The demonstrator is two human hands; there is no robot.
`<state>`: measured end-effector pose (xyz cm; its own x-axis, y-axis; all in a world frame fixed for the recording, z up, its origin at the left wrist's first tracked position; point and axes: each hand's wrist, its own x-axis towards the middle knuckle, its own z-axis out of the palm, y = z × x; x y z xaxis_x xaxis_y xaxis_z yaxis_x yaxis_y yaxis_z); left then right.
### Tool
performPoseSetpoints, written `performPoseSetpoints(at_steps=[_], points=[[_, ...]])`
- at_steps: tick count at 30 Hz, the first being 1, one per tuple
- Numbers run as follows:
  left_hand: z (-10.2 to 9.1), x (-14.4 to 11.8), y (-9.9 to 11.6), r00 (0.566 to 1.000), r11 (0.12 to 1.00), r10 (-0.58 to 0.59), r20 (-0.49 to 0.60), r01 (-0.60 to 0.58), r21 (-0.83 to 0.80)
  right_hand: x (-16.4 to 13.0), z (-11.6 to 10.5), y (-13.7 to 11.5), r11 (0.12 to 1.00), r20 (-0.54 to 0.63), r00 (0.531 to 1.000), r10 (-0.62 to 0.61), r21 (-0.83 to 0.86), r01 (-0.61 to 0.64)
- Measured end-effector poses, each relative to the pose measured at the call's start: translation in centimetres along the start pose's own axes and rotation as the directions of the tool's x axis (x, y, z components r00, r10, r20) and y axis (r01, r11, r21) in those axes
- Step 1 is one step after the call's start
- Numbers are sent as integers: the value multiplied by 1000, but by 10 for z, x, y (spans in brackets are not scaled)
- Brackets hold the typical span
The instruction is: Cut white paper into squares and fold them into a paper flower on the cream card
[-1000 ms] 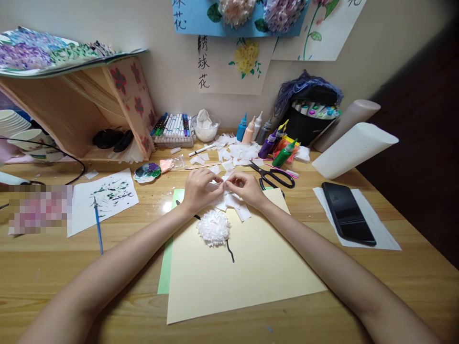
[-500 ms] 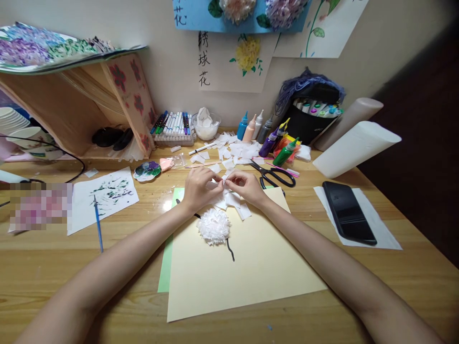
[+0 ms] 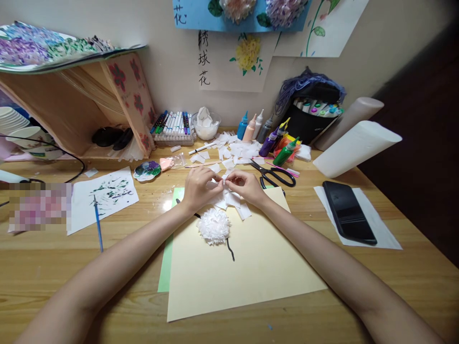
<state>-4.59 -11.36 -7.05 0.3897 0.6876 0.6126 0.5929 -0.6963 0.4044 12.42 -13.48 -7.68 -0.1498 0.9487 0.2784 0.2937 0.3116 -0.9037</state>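
My left hand (image 3: 202, 188) and my right hand (image 3: 247, 185) meet above the top of a cream paper sheet (image 3: 251, 267). Between their pinched fingertips is a small piece of white tissue paper (image 3: 224, 179), mostly hidden by the fingers. Loose white tissue squares (image 3: 234, 200) lie just below the hands on the sheet. Nearer to me sits a fluffy white paper flower (image 3: 214, 226), with a dark painted stem line (image 3: 230, 249) running down from it. A green sheet (image 3: 165, 267) shows under the cream one.
Black scissors (image 3: 283, 176) lie right of my hands. Behind them are more tissue scraps (image 3: 236, 148), paint bottles (image 3: 286, 152), a marker set (image 3: 174, 126) and a glass bowl (image 3: 206, 128). A phone (image 3: 348, 212) rests at right; a paintbrush (image 3: 98, 224) lies on painted paper (image 3: 81, 210) at left.
Almost nothing differs. Both hands stay in the same place, fingertips pinched together at the white tissue paper; the flower and sheets have not moved.
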Motion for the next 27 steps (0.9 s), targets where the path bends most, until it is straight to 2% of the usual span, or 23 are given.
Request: performPoseSetpoints(at_steps=[27], points=[[-1,0,1,1000,1000,-9,25,9,-14,-1,-1,-1,998,19,999,43,44,-43]])
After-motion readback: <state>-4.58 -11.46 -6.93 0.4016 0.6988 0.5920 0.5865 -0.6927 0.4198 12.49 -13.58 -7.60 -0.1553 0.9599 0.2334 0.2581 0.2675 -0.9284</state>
